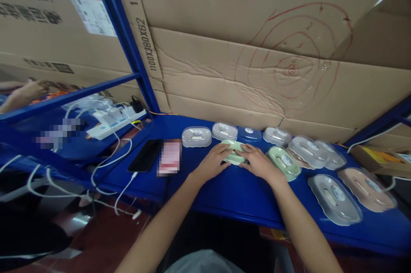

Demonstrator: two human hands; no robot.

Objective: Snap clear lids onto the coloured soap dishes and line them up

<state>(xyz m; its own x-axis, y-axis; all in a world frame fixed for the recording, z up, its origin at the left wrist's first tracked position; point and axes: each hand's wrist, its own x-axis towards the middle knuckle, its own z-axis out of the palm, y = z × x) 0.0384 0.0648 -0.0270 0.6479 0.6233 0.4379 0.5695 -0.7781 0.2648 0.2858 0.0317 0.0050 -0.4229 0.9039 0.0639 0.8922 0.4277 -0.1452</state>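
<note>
My left hand (pixel 214 162) and my right hand (pixel 257 161) grip a light green oval plastic case (pixel 236 157) from its two sides, fingertips on its top and thumbs at the near edge. It lies flat on the blue table (pixel 237 194), partly covered by my fingers. Just right of my right hand is another green case (pixel 284 162) with a clear lid and a round label. Behind my hands stand a grey case (pixel 224 131), a dark blue case (pixel 249 134) and a further grey case (pixel 277 136).
Several lidded cases fill the right side, including a grey one (pixel 335 199) and a pink one (pixel 367 189). Left are a black phone (pixel 144 156), a lit phone (pixel 170 157), white cables and a power strip (pixel 117 123). Cardboard (pixel 205 59) walls the back. Another person's hand (pixel 28 94) shows far left.
</note>
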